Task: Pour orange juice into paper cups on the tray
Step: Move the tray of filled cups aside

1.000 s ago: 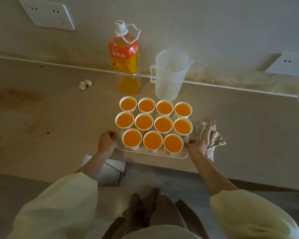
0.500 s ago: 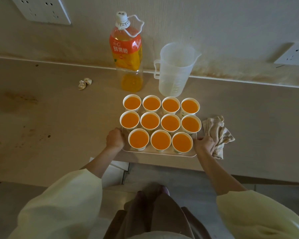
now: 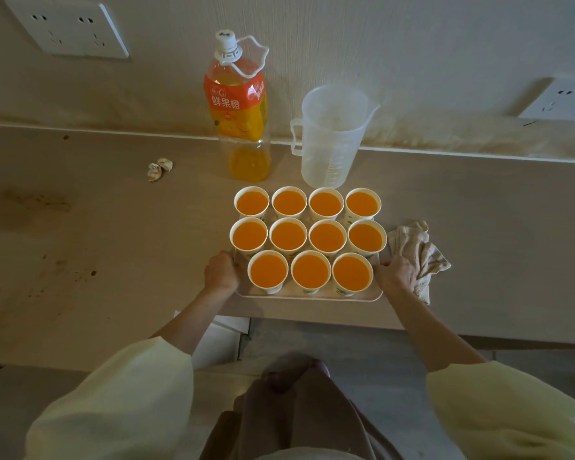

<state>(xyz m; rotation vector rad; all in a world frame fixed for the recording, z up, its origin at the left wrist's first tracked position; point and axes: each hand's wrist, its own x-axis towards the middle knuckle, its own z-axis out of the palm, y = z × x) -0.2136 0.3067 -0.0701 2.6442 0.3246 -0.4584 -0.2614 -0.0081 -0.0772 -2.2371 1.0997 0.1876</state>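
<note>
Loose, puffy, pale yellow: left sleeve [image 3: 113, 403] at seven o'clock, right sleeve [image 3: 512, 410] at five, both bunched up at the elbow, forearms [image 3: 193, 323] bare. At six o'clock, a brown garment [image 3: 299, 416] in soft folds.

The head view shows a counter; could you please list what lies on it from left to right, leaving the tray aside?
Crumpled scraps → juice bottle → clear measuring jug → crumpled cloth.

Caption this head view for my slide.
Eleven full paper cups on a tray gripped by left hand and right hand.
</note>
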